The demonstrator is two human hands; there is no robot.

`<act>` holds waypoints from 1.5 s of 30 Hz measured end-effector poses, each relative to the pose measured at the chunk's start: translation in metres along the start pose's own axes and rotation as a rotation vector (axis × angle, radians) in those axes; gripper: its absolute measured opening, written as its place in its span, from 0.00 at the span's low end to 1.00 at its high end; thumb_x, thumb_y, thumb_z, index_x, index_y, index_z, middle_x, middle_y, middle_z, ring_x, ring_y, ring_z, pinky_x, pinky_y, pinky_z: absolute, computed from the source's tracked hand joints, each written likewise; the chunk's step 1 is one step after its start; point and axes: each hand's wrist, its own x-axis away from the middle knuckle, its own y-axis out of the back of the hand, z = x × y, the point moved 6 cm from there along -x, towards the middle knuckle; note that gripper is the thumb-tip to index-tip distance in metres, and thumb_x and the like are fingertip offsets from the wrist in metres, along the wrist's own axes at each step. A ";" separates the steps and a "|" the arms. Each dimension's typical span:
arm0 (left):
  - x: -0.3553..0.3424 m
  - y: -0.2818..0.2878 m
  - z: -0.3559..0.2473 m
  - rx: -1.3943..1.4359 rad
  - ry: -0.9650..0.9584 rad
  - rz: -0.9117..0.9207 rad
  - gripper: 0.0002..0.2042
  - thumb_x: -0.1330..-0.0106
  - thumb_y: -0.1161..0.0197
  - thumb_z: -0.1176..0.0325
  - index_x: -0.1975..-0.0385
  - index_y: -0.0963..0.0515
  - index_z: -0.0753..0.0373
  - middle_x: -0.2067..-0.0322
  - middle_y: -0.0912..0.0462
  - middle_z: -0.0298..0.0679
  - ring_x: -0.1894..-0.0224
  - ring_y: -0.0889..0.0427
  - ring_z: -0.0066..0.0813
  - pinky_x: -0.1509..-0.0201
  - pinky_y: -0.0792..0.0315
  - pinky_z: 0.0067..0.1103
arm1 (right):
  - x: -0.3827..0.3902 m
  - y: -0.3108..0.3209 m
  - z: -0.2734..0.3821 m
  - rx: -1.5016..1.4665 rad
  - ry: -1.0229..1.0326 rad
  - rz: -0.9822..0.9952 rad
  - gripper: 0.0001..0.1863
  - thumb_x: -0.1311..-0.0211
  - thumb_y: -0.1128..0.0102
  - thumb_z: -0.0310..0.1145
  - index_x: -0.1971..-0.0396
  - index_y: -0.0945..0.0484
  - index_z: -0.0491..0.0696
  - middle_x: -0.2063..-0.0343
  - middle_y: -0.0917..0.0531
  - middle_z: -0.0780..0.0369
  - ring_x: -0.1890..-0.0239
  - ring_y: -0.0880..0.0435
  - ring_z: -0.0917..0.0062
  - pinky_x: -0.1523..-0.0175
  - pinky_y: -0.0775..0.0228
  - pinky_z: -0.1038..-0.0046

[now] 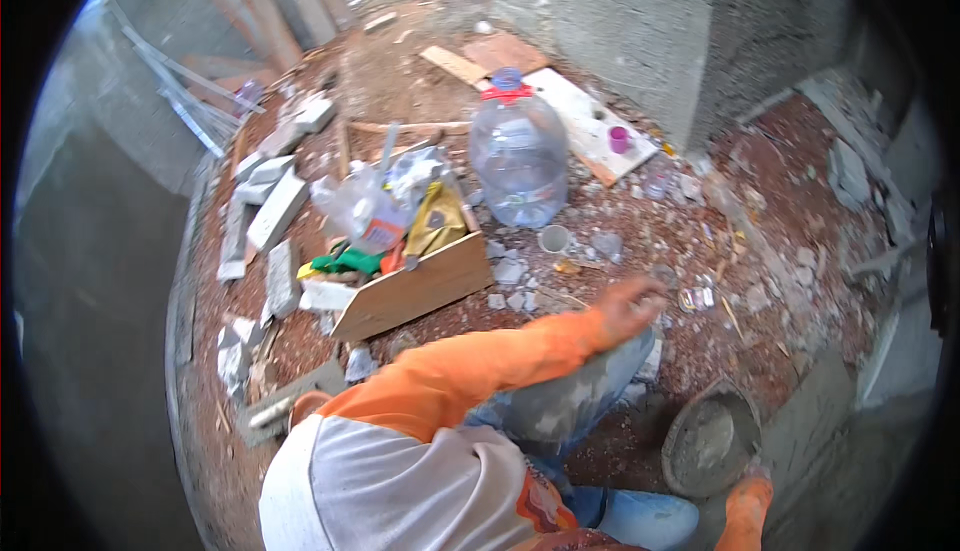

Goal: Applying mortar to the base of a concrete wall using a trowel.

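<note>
Touching, or nearly touching, the near-right rim of one round mortar bucket: right grip, sleeve orange. Finger position partly hidden and blurred; cannot tell whether spread, pressed together or pinching the rim.

Bucket position: just ahead and to the left of right grip, lower right of left grip. Mouth turned up, slightly oval, long axis running from near the body outward, a little to the right. Wet-looking grey mortar inside. Right grip clearly the nearer; left grip well apart, beyond the bent knee.

Left grip: fingers loosely bent above the knee of faded jeans, closed on nothing visible.

Listed outward from left grip:
- Ahead and left: one white cup, on rubble.
- Farther, same direction: one large clear water bottle, upright, red handle at neck.
- Well to the left: one wooden box, loaded with translucent plastic jug, green glove-like cloth, yellow pouch.
- Far ahead: one pale board, bearing magenta cup.
- Far left, past the box: grey block pieces.
</note>
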 end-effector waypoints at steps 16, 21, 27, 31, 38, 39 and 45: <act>0.065 -0.349 0.155 0.358 1.241 0.714 0.26 0.39 0.55 0.48 0.59 0.26 0.68 0.62 0.22 0.47 0.57 0.25 0.40 0.51 0.33 0.30 | 0.075 0.061 -0.003 -0.586 -0.541 0.270 0.17 0.40 0.59 0.39 0.56 0.26 0.51 0.56 0.24 0.57 0.51 0.26 0.64 0.51 0.33 0.64; 0.072 -0.371 0.170 0.277 1.035 0.692 0.37 0.46 0.53 0.38 0.62 0.26 0.75 0.67 0.22 0.55 0.60 0.25 0.45 0.51 0.36 0.31 | 0.000 0.025 -0.010 -0.279 -0.485 0.085 0.11 0.46 0.51 0.37 0.66 0.22 0.54 0.64 0.20 0.62 0.64 0.20 0.71 0.64 0.28 0.64; 0.071 -0.379 0.154 0.113 1.012 0.816 0.40 0.48 0.53 0.33 0.68 0.25 0.76 0.67 0.23 0.55 0.63 0.26 0.42 0.55 0.35 0.31 | 0.000 -0.056 0.018 -0.540 -0.365 0.435 0.07 0.46 0.48 0.36 0.69 0.25 0.53 0.72 0.24 0.64 0.72 0.24 0.74 0.71 0.30 0.67; 0.071 -0.382 0.124 0.137 0.870 0.918 0.37 0.45 0.53 0.35 0.82 0.25 0.74 0.80 0.25 0.51 0.75 0.31 0.41 0.65 0.37 0.34 | 0.019 -0.091 0.071 -1.078 -0.308 0.778 0.05 0.47 0.46 0.36 0.70 0.27 0.53 0.77 0.27 0.65 0.78 0.27 0.76 0.75 0.31 0.69; 0.078 -0.377 0.115 0.249 0.955 0.868 0.31 0.45 0.49 0.37 0.90 0.32 0.66 0.87 0.36 0.33 0.80 0.39 0.24 0.73 0.40 0.27 | 0.063 -0.069 0.182 -2.465 -0.346 0.962 0.07 0.46 0.45 0.34 0.69 0.31 0.53 0.81 0.30 0.66 0.84 0.30 0.79 0.81 0.35 0.72; 0.080 -0.378 0.116 0.249 0.962 0.870 0.32 0.45 0.49 0.37 0.89 0.32 0.66 0.87 0.36 0.34 0.79 0.39 0.25 0.72 0.40 0.27 | 0.060 -0.059 0.190 -2.629 -0.267 0.900 0.07 0.45 0.45 0.34 0.67 0.31 0.53 0.80 0.30 0.66 0.83 0.30 0.79 0.81 0.35 0.73; 0.089 -0.371 0.129 0.254 1.007 0.642 0.32 0.44 0.49 0.39 0.90 0.32 0.68 0.88 0.36 0.35 0.80 0.41 0.26 0.75 0.40 0.30 | 0.026 0.019 0.191 -3.491 0.299 0.404 0.13 0.46 0.45 0.35 0.60 0.33 0.51 0.79 0.31 0.66 0.81 0.31 0.80 0.77 0.35 0.76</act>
